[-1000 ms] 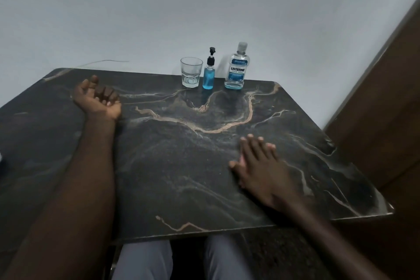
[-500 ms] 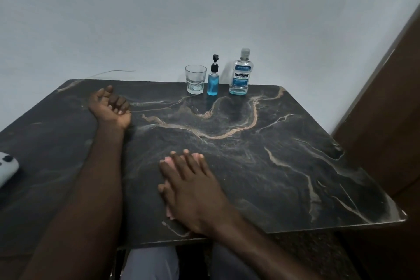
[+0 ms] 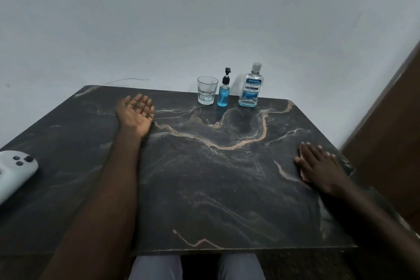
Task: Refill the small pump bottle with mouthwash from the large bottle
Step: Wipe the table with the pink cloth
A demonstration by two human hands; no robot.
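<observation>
Awaiting step 1: nothing is yet grasped, and by the look of it the refill has not begun.

- Small pump bottle [image 3: 223, 95]: upright at the far edge of the desk [image 3: 227, 177], black pump head fitted, blue liquid inside.
- Large bottle [image 3: 250, 86]: upright just right of the pump bottle, cap on, only a shallow band of blue liquid at its base.
- Glass [image 3: 207, 93]: upright just left of the pump bottle, apparently empty.
- Left hand [image 3: 136, 114]: palm up, fingers [image 3: 143, 103] loosely spread, holding nothing; the 3 items stand to its right and somewhat farther back.
- Right hand [image 3: 318, 167]: palm down, flat on the desk, fingers together, holding nothing; well apart from both bottles.
- White controller [image 3: 13, 173]: at the desk's left edge.

Next move, as judged: reach forward, steady the pump bottle with 1 hand and unscrew its pump head with the other.
</observation>
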